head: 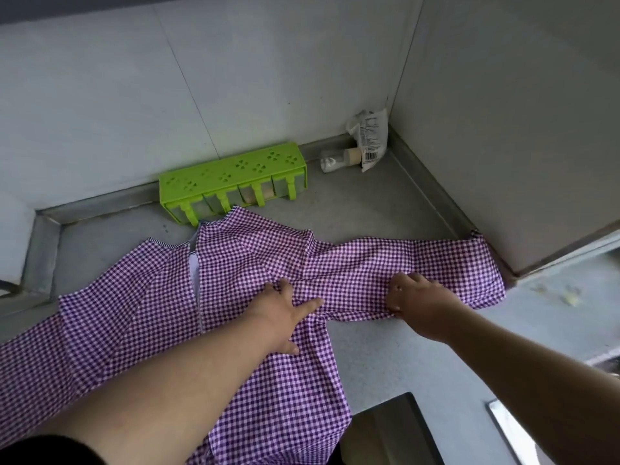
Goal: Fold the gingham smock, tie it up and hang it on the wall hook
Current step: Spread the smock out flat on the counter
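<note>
**Smock spread on the counter, both hands at its right sleeve**

The purple gingham smock [241,263] lies flat on the grey counter [369,209], its right sleeve reaching to the corner wall [503,129]. The left hand [285,313] rests on the cloth near the armpit, fingers spread and straight. The right hand [416,297] pinches the sleeve's lower edge, fingers curled. Just behind the collar, touching or nearly so, stands a green spice rack [231,172] against the back wall. In the corner lie a small bottle [339,159] and a white packet [369,139], well apart from the smock.
</note>
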A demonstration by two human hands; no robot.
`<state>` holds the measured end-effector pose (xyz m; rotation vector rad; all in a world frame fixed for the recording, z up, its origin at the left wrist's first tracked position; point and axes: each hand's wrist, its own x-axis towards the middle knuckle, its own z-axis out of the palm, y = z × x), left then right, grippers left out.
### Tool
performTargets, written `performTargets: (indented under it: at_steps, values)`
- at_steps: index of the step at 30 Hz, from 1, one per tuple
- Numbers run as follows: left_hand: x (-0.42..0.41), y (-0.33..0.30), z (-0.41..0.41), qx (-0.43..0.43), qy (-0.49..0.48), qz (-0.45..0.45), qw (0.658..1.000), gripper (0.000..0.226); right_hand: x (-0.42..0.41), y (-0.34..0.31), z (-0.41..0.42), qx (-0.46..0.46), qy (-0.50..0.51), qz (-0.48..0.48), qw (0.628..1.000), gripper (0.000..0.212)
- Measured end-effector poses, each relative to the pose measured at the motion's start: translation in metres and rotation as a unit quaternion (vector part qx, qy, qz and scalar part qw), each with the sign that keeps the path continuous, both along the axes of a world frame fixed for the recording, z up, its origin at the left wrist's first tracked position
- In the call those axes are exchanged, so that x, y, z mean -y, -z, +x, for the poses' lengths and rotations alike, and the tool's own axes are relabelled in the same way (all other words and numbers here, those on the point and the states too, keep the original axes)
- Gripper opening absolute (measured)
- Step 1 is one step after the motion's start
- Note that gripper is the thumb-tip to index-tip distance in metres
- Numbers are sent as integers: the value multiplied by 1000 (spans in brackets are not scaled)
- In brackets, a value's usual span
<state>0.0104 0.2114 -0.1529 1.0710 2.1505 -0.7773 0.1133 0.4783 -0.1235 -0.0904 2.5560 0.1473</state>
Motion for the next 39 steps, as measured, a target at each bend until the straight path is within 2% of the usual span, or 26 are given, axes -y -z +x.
performTargets:
  at_steps: [4, 6, 7, 9, 11, 15, 19, 23, 25, 27, 28, 31, 34, 36, 39]
  values:
    - [7, 3, 0, 0, -33, 44, 998, 128, -7, -21, -8, 74, -23, 34, 996, 43]
    - [15, 4, -1, 16, -51, 67, 996, 130, -4, -33, -20, 124, 38, -4, 991, 47]
    - [19, 4, -1, 28, -61, 78, 995, 128, 0, -33, -24, 121, 68, -36, 990, 47]
    - [32, 2, -3, 46, -80, 112, 989, 119, 14, -25, -35, 28, 72, -70, 995, 39]
    - [44, 0, -4, 41, -98, 156, 982, 108, 31, -14, -45, -53, 48, -82, 994, 53]
    - [77, 4, -7, 1, -183, 199, 963, 101, 68, 7, -61, -7, 57, -126, 990, 76]
    - [123, 8, -8, -60, -252, 187, 948, 105, 74, 30, -67, 2, 28, -84, 996, 113]
    - [160, 12, -7, -56, -309, 180, 932, 113, 53, 26, -90, 6, 0, -67, 998, 126]
    - [178, 16, -5, -29, -325, 181, 928, 121, 51, 23, -104, 14, -14, -25, 999, 130]
    - [189, 19, -4, -7, -315, 177, 932, 126, 64, 14, -110, 12, -32, 34, 999, 122]
    - [192, 19, -4, 3, -312, 175, 934, 128, 79, 9, -109, -6, -51, 39, 998, 110]
    - [195, 16, -8, 20, -318, 186, 930, 130, 140, -5, -80, -69, -152, -69, 984, 72]
    - [200, 5, -5, -27, -277, 187, 942, 126, 202, 9, -33, -68, -316, -161, 933, 46]
    - [205, -2, 5, -58, -257, 165, 950, 124, 231, 23, -12, -52, -388, -176, 903, 44]
    - [218, 1, 19, -31, -264, 126, 956, 131, 258, 34, 7, -37, -442, -180, 878, 46]
